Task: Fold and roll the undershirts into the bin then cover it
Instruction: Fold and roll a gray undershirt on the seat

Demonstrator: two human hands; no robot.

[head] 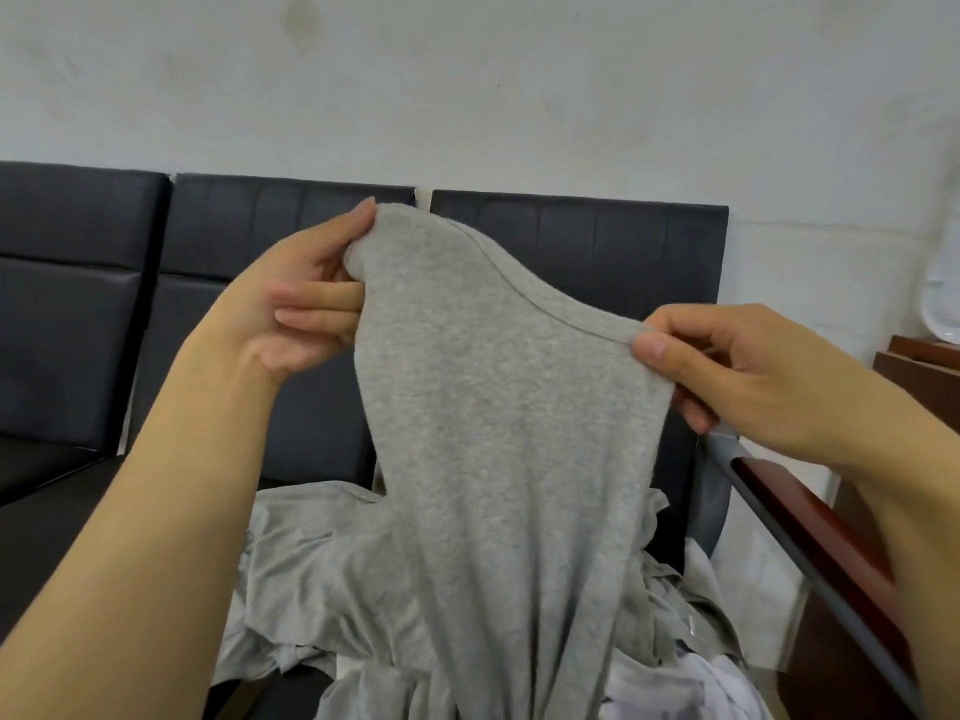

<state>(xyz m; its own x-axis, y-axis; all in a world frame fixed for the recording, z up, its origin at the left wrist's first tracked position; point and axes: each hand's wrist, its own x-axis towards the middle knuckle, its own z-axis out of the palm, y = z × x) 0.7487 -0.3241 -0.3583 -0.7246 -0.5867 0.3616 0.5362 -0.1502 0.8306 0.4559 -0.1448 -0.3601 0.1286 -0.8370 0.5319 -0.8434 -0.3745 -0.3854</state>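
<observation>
A grey undershirt hangs in the air in front of me, its hemmed top edge stretched between both hands. My left hand pinches the upper left corner, thumb on top and fingers behind the cloth. My right hand pinches the edge lower at the right, between thumb and curled fingers. The shirt's lower part drapes down onto a heap of more grey undershirts lying on the seat below. A white garment shows at the heap's lower right. No bin is in view.
A row of black padded chairs stands against a pale wall. A chair armrest with a reddish wooden top runs along the right. A wooden piece of furniture with a white object on it stands at the far right.
</observation>
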